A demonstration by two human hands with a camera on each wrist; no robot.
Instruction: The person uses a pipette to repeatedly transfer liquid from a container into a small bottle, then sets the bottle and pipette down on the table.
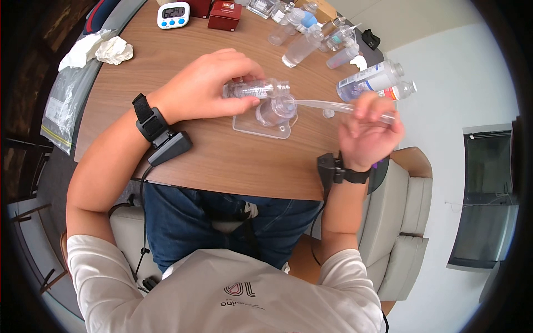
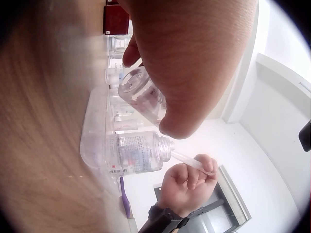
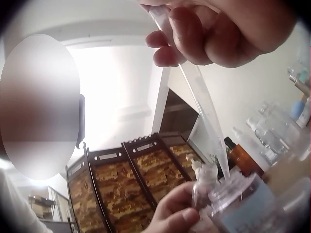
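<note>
My left hand [image 1: 214, 86] holds a small clear bottle [image 1: 265, 89] on its side, tilted, its neck pointing right beside a wider clear bottle [image 1: 272, 112]. That labelled bottle [image 2: 136, 153] stands uncapped in a shallow clear tray [image 1: 261, 132]. My right hand [image 1: 369, 127] pinches a long clear plastic dropper [image 1: 327, 104] between thumb and fingers. In the right wrist view the dropper [image 3: 206, 111] slants down, its tip at the mouth of the wider bottle [image 3: 240, 199]. Whether the tip is inside cannot be told.
A small white cap [image 1: 328, 113] lies right of the tray. Several clear bottles [image 1: 302, 47] stand at the back right, with larger ones [image 1: 369, 80] at the right edge. A timer [image 1: 173, 15], a red box [image 1: 225, 15] and crumpled tissue [image 1: 114, 50] are at the back left.
</note>
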